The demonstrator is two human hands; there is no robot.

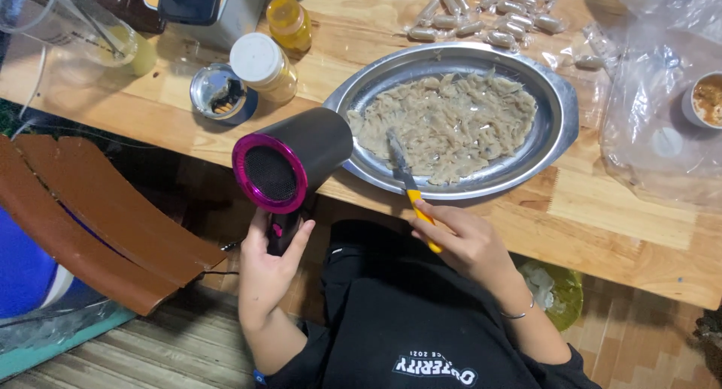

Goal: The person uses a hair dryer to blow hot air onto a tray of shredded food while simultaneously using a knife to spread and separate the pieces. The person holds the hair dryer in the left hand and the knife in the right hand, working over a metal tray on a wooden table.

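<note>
Left grip (272,255) fisted around hairdryer (289,167)

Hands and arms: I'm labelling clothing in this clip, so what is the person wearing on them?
Both hands, left and right, are bare, no gloves. The forearms are uncovered; black sleeves end near the elbows. A thin bracelet circles the right wrist.
</note>
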